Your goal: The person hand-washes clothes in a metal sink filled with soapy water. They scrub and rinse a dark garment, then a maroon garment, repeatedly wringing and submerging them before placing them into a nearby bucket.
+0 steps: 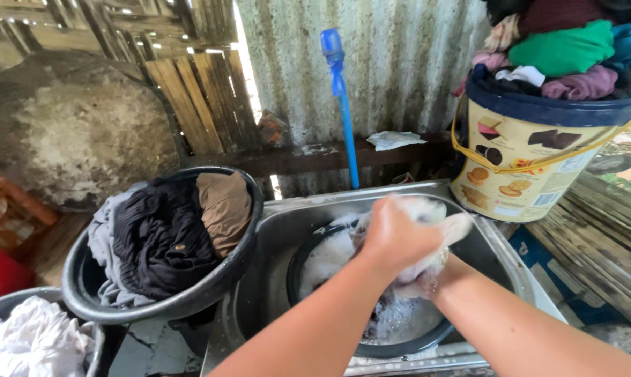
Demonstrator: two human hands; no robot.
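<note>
A corrugated metal wall (399,63) and a wooden slat fence (190,98) are seen at the back, with a large grey rounded stone (71,126) leaned against the fence on the left. Below the wall, a steel sink (273,230) is set into the surface. To its left a dark round basin (169,304) is tilted against the sink edge, filled with black, grey and brown clothes (165,237). At the right a big yellow bucket (532,167) with a dark blue rim is stood just beside the sink, heaped with green, purple, blue and white garments (567,52). A second basin with white laundry (33,342) is partly seen at the lower left corner. Inside the sink a black bowl (305,262) of foamy water is placed. A blue tap pipe (343,105) is fixed upright behind the sink.

Over the black bowl a wet white cloth (427,209) is held, bunched and soapy. The left hand (399,234) is closed in a fist around the cloth from above. The right hand (434,272) is mostly hidden under the cloth and the left hand; it is pressed against the cloth from below, though its fingers cannot be made out.
</note>
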